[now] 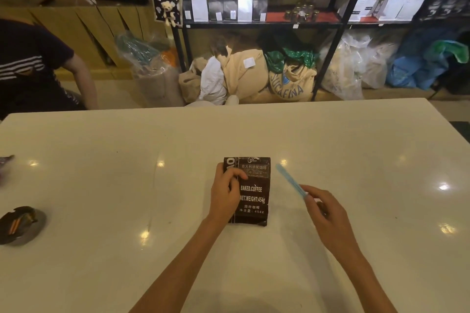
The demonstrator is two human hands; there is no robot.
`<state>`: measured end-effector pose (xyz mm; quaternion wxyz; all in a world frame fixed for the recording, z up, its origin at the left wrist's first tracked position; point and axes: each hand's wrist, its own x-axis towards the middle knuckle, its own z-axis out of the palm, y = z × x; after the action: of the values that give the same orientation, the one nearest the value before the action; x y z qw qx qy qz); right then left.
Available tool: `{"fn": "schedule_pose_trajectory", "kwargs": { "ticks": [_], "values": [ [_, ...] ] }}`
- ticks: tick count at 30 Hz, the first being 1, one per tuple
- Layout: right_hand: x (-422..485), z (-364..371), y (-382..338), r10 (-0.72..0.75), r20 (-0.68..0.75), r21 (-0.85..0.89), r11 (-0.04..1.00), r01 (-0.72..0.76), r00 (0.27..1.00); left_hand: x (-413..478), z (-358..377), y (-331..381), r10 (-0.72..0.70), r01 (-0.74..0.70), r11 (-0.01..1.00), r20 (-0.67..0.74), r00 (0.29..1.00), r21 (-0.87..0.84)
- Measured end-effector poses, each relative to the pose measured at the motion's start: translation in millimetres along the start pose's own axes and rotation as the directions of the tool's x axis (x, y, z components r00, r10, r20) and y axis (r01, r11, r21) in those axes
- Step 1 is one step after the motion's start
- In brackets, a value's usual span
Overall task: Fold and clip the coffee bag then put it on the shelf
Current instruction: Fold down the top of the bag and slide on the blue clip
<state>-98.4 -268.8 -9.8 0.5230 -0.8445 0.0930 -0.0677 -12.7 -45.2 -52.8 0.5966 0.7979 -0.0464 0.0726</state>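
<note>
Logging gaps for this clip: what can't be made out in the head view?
- Dark brown foil coffee bag: left edge hidden by left hand; fold unclear.
- Translucent blue plastic clip: motion-blurred, open or shut unclear; near end inside right hand.
- Dark object at table's left edge: cut off, blurred.

Place: a coffee shop's stock or packing area is showing here.
Shelving: a black metal shelf [256, 23] is carrying rows of white and dark retail bags [245, 7] with small price tags, plus small jars [301, 13].
Floor stock: burlap sacks [290, 81], one reading "SUCAFINA", are slumping under the shelf beside clear plastic sacks [342, 71].
Work surface: a long white table [127, 173] is sitting in front.
Back wall: cardboard cartons [84, 30] are standing stacked.
</note>
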Motion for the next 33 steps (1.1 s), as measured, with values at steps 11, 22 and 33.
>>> {"fn": "schedule_pose_trajectory", "kwargs": {
  "ticks": [11,22,33],
  "values": [
    [19.4,45.1,-22.5,0.038,0.215,-0.009,0.999,-0.037,0.976,-8.3,-3.5,7.8,0.046,-0.040,0.997,0.095,0.994,-0.066],
    [27.8,37.7,-29.5,0.149,0.331,0.165,0.963,-0.212,0.932,2.1,-3.6,17.0,-0.144,0.192,0.958,0.221,0.965,-0.214],
    [24.3,36.4,-30.2,-0.010,0.351,-0.233,0.968,0.097,0.936,1.4,-3.1,23.8,-0.235,0.312,0.913,0.287,0.929,-0.262]
  ]
}}
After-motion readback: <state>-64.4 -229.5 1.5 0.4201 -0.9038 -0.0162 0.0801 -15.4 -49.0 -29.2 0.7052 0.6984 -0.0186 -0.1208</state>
